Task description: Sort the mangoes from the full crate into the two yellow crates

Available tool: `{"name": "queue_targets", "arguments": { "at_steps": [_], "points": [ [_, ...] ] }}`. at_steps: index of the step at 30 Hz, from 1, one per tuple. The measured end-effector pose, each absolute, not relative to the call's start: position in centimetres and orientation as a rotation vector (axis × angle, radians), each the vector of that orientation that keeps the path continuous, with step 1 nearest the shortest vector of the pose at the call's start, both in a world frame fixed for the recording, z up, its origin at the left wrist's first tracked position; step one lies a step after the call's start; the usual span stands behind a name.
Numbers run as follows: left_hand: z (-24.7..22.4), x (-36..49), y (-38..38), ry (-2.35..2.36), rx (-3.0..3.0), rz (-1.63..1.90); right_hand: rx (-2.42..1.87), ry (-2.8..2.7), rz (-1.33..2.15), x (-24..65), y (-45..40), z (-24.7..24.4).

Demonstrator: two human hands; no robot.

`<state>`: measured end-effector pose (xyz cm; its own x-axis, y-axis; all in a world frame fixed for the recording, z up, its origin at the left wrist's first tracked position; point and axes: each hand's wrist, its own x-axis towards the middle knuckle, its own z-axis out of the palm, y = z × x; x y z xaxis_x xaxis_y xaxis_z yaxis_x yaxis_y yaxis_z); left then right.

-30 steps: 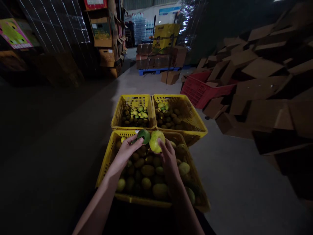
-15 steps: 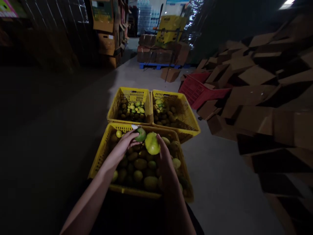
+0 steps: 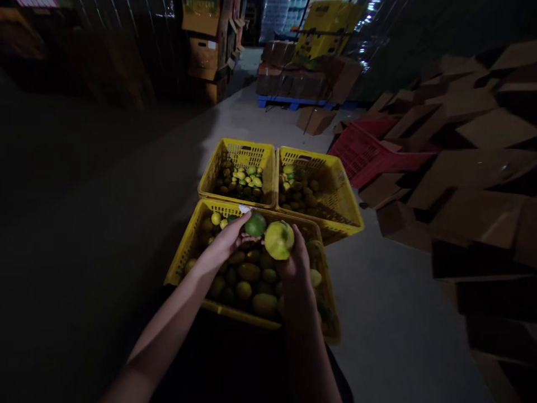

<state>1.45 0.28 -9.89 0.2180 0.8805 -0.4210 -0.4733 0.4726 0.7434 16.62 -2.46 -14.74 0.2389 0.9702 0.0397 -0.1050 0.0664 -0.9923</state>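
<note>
Yellow-green fruit in right hand, fingers clamped on it. Green fruit just left of it, left hand's fingers clamped on that. Both above front yellow crate. Beyond: rear-left crate, rear-right crate side by side; then red crate, blue pallet.

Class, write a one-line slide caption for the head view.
Left hand holds a green citrus fruit, right hand a yellow-green one, above a yellow crate of loose fruit.

the right hand is partly hidden by the yellow fruit; a carton stack is cut off by the top edge; the carton heap, by the right; shapes at upper left hide in shadow
</note>
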Motion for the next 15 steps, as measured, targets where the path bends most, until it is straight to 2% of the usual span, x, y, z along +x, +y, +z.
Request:
{"name": "queue_targets", "arguments": {
  "at_steps": [8, 15],
  "points": [
    [-10.0, 1.5, 0.3, 0.804, 0.52, 0.965, -1.037, -0.214, 1.501, 15.0, -1.3, -10.5],
    [-9.2, 1.3, -0.5, 0.7, 0.667, 0.927, -1.054, -0.68, 1.126, 14.9, -4.3, -10.0]
  ]
}}
